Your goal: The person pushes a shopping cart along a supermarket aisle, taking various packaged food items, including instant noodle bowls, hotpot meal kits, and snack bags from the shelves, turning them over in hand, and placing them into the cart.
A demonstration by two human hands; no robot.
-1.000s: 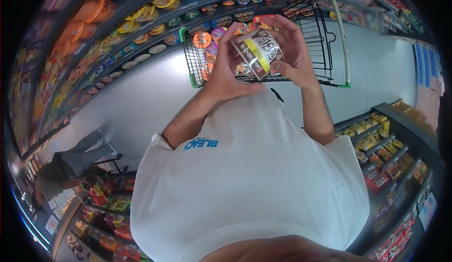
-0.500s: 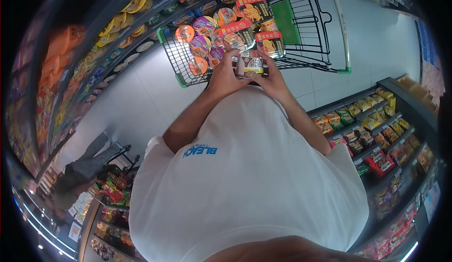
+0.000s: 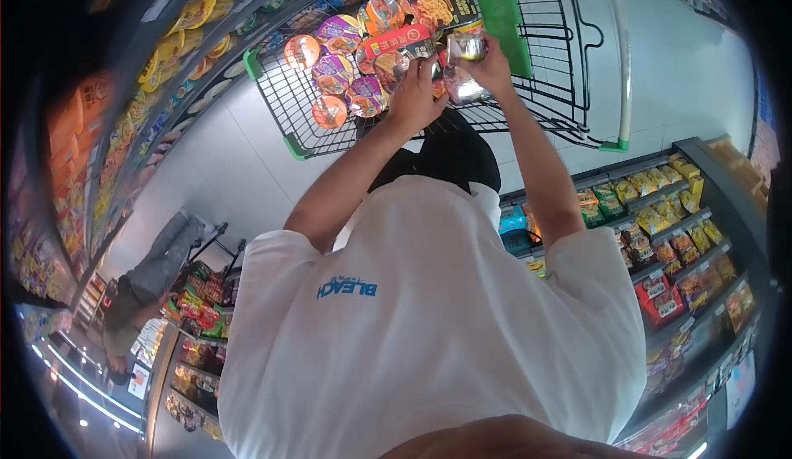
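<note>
My right hand (image 3: 492, 70) grips a small packaged food container (image 3: 467, 46) with a shiny face and a yellow edge, held over the right part of the shopping cart (image 3: 289, 117). Below it sits a shiny-topped package (image 3: 464, 86), partly covered by that hand. My left hand (image 3: 417, 100) reaches over the cart with fingers apart, fingertips at a red-and-black boxed meal (image 3: 400, 51); whether they press on it I cannot tell. A larger red-and-black box (image 3: 437, 1) lies behind. Orange-lidded cups (image 3: 302, 51) and purple cups (image 3: 332, 74) fill the left side.
Shelves of cups and bowls (image 3: 169, 51) run along the left. Another shelf with bagged snacks (image 3: 652, 211) stands at right. The cart's handle (image 3: 620, 63) is on the right. A person (image 3: 140, 294) stands at lower left beside another cart.
Both hands held the small container close to my body. Now my right hand alone has it, farther forward over the cart, and my left hand has come off it. The view has shifted slightly.
</note>
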